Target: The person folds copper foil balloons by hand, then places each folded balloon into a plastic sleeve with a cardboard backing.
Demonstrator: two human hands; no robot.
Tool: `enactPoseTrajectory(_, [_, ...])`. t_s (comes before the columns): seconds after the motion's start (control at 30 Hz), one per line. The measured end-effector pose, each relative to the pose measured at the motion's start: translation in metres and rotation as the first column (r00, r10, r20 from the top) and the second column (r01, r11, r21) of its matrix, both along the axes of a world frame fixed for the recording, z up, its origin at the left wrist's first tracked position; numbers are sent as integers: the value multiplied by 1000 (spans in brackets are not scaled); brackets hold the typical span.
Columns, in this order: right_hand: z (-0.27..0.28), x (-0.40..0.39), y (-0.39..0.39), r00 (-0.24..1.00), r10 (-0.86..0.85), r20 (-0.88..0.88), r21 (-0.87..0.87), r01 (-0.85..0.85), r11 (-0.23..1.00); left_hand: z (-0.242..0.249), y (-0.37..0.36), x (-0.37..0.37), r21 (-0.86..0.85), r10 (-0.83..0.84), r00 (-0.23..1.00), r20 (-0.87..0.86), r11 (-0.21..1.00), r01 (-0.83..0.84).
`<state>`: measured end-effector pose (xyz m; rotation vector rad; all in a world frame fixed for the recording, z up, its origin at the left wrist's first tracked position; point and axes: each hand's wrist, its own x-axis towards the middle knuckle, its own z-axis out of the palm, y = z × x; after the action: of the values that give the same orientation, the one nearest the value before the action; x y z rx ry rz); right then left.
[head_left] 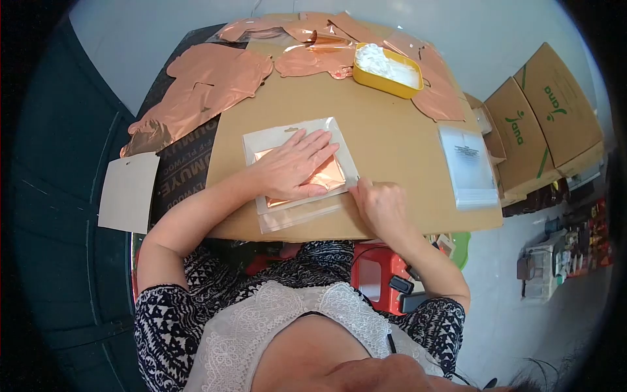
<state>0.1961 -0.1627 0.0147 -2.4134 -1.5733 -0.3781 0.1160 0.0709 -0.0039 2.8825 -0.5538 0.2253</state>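
Observation:
A clear plastic bag (pixel 277 222) lies on the cardboard tabletop in front of me, with its flap toward me. Inside it sit a pale card (pixel 255 142) with a hang slot and a folded copper-coloured foil piece (pixel 333 176). My left hand (pixel 295 164) rests flat over the bag, fingers stretched out, covering part of the foil. At the bag's right edge, near the flap, my right hand (pixel 381 204) is closed, thumb and finger pinching the plastic; the exact contact is partly hidden.
Flat copper foil shapes (pixel 215 72) line the far and left table edges. A yellow tub (pixel 385 85) holds white material. Clear bags (pixel 469 170) are stacked at right, beside cardboard boxes (pixel 555 111). A pale card (pixel 128 193) overhangs the left side.

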Motion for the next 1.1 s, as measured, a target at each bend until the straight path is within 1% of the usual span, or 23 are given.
enactPoseTrajectory(0.1, [-8, 8, 2, 998, -4, 64, 59, 0, 998, 0, 0, 0, 3, -2, 1000, -7, 1000, 2])
enactPoseTrajectory(0.2, [-14, 10, -4, 997, -58, 57, 89, 52, 995, -2, 0, -2, -1, -3, 1000, 4, 1000, 3])
enactPoseTrajectory(0.27, [-5, 8, -10, 997, -69, -19, 80, 70, 994, -4, 2, -2, 5, -6, 1000, 21, 1000, 6])
enactPoseTrajectory(0.3, [-1, 8, -14, 996, -75, -57, 76, 80, 994, -1, 0, -2, 13, 29, 1000, -9, 1000, -28])
enactPoseTrajectory(0.37, [0, 7, -24, 966, -44, -256, 118, 76, 990, 8, -8, -5, 32, 101, 993, -67, 995, -99])
enactPoseTrajectory(0.4, [-1, 5, -30, 936, -23, -351, 140, 77, 987, 9, -14, -9, 87, 213, 976, -38, 974, -209])
enactPoseTrajectory(0.43, [6, -3, -37, 808, -50, -587, 70, 112, 991, 10, -25, -16, 137, 321, 947, -4, 938, -318])
enactPoseTrajectory(0.47, [18, -10, -43, 621, -86, -779, -7, 129, 992, 12, -32, -19, 183, 423, 906, 35, 888, -421])
enactPoseTrajectory(0.5, [26, -16, -48, 389, -128, -912, -86, 124, 989, 23, -42, -21, 255, 489, 872, -31, 847, -466])
enactPoseTrajectory(0.57, [28, -21, -54, 337, -108, -935, -107, 21, 994, 49, -58, -24, 404, 620, 771, -147, 749, -525])
enactPoseTrajectory(0.6, [29, -24, -56, 310, -99, -945, -115, -33, 993, 51, -57, -25, 365, 584, 786, -202, 790, -493])
enactPoseTrajectory(0.67, [31, -31, -56, 347, -163, -924, -191, -49, 980, 52, -51, -23, 278, 502, 812, -299, 859, -429])
enactPoseTrajectory(0.7, [31, -34, -55, 363, -193, -911, -228, -54, 972, 51, -48, -22, 237, 502, 830, -242, 860, -452])
enactPoseTrajectory(0.77, [18, -36, -55, 262, -216, -941, -234, -38, 971, 47, -42, -20, 149, 503, 856, -123, 862, -485])
enactPoseTrajectory(0.8, [9, -37, -55, 211, -228, -951, -239, -29, 971, 46, -37, -17, 136, 510, 855, -91, 857, -497])
enactPoseTrajectory(0.87, [-7, -40, -55, -28, -246, -969, -247, 81, 966, 44, -24, -6, 109, 524, 851, -27, 848, -519])
enactPoseTrajectory(0.9, [-13, -44, -56, -145, -240, -960, -259, 132, 957, 37, -15, -1, 38, 522, 850, -62, 853, -521])
enactPoseTrajectory(0.97, [-20, -47, -57, -262, -135, -955, -182, 163, 970, 24, 4, 15, -107, 508, 851, -132, 847, -521])
enactPoseTrajectory(1.0, [-22, -46, -56, -316, -79, -945, -143, 185, 972, 26, 5, 18, -152, 490, 851, -189, 842, -518])
enactPoseTrajectory(1.07, [-22, -47, -54, -365, -74, -928, -154, 195, 969, 33, 4, 22, -238, 438, 847, -301, 826, -511])
enactPoseTrajectory(1.1, [-22, -48, -54, -392, -73, -917, -162, 199, 967, 30, 7, 26, -248, 441, 829, -344, 809, -533])
